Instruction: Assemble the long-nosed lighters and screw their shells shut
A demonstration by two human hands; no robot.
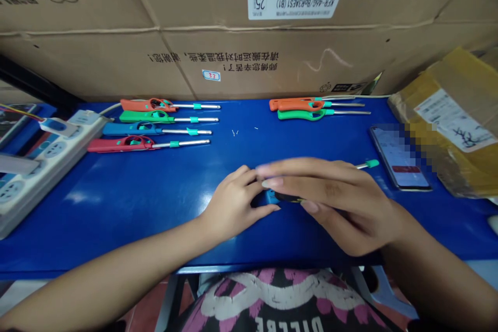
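The right hand point(330, 202) arches over a long lighter point(288, 197), fingers curled closely around its dark and blue body, and the teal-tipped rod pokes out past the knuckles. The left hand point(233, 205) sits half curled with its fingertips at the lighter's blue end, though whether it grips there I cannot tell. This lighter, held above a blue table point(116, 207), seems the only one in work. Farther off lie two tidy groups of similar lighters: four in a row point(155, 124) at left and at least two more point(315, 108) at right, each with a teal collar on its rod. Behind them stands a big cardboard box point(233, 62), closed, and at right sits a taped parcel point(447, 124), contents unseen
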